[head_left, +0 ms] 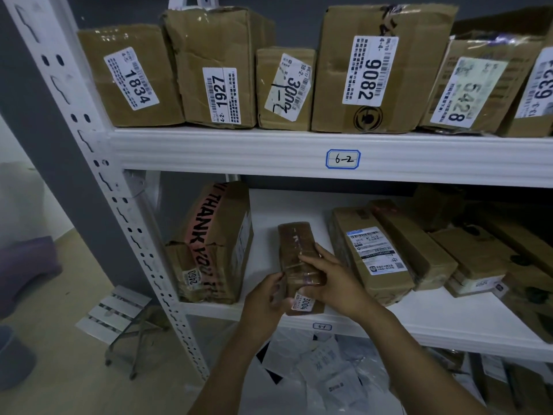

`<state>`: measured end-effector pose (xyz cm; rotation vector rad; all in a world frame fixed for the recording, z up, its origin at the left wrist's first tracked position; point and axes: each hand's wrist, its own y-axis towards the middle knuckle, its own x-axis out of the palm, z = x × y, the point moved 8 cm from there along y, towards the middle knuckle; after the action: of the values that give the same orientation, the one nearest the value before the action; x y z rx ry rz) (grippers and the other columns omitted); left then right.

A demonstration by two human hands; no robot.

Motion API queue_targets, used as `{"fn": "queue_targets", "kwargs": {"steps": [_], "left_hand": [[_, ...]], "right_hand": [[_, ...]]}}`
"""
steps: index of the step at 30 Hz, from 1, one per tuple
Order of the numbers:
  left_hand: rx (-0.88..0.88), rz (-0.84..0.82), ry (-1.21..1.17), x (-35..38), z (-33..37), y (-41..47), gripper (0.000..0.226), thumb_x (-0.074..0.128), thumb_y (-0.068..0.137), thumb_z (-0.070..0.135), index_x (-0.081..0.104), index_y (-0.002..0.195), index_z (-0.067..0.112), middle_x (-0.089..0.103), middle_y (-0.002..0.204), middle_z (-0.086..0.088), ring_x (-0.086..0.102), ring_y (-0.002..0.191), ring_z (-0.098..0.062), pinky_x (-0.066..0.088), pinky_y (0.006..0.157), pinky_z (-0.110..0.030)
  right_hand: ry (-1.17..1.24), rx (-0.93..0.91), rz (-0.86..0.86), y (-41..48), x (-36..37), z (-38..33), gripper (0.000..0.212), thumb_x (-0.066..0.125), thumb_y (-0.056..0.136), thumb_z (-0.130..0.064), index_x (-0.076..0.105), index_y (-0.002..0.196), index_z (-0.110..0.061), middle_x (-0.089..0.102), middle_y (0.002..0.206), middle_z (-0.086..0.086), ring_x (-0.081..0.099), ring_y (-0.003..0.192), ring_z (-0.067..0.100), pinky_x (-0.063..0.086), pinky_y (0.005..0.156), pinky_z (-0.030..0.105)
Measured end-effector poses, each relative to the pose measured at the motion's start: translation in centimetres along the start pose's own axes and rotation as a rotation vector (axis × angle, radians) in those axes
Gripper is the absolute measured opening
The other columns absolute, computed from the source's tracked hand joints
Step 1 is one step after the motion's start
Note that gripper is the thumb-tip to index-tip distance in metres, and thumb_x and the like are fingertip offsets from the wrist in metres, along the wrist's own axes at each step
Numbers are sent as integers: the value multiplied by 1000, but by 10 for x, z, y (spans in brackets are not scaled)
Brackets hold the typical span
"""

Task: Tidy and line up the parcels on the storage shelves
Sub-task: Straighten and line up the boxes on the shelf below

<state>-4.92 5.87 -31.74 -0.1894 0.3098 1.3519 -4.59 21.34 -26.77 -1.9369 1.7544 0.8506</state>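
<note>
Well, your left hand [264, 295] and right hand [335, 280] grip parcel 3004 [296, 241] — upper row [363, 70] looks lined up, three-o'clock boxes [419, 250] lie askew.

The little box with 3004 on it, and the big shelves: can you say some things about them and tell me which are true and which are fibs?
1. The left hand and the right hand both hold the small parcel labelled 3004. True.
2. The small parcel sits on the shelf tagged 6-2. False: it is held at the shelf below that one.
3. The parcel with THANK YOU tape stands to the left of the small parcel. True.
4. The parcel labelled 1834 is at the right end of the upper row. False: it is the leftmost one there.
</note>
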Motion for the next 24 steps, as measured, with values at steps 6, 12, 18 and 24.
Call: {"fn": "queue_targets", "kwargs": {"steps": [6,12,18,24], "left_hand": [[85,-113,-76,14,8,7,85,67,84,-4,21,139,41,53,119,30,55,108,15,46,85,-10],[103,-101,-10,12,6,14,88,66,85,0,18,150,35,57,131,12,59,115,-2,49,99,-30],[152,-55,49,-6,10,21,76,66,86,1,27,145,31,50,129,15,51,113,15,43,89,-8],[142,-136,168,-2,9,28,84,69,85,10,23,148,40,43,142,4,51,118,2,44,96,-14]], "right_hand": [[175,18,31,-7,-8,12,66,77,79,-7,50,135,-30,21,144,-18,31,130,-8,35,98,6],[103,-18,15,2,-1,10,66,78,79,-14,50,138,-24,21,153,-12,33,132,-4,35,98,5],[-58,-59,-14,15,9,-2,73,77,80,-15,43,143,-30,15,160,-3,28,140,7,36,112,28],[-178,-28,26,9,7,-2,74,76,81,-17,40,146,-22,19,160,7,26,145,17,33,115,33]]}}
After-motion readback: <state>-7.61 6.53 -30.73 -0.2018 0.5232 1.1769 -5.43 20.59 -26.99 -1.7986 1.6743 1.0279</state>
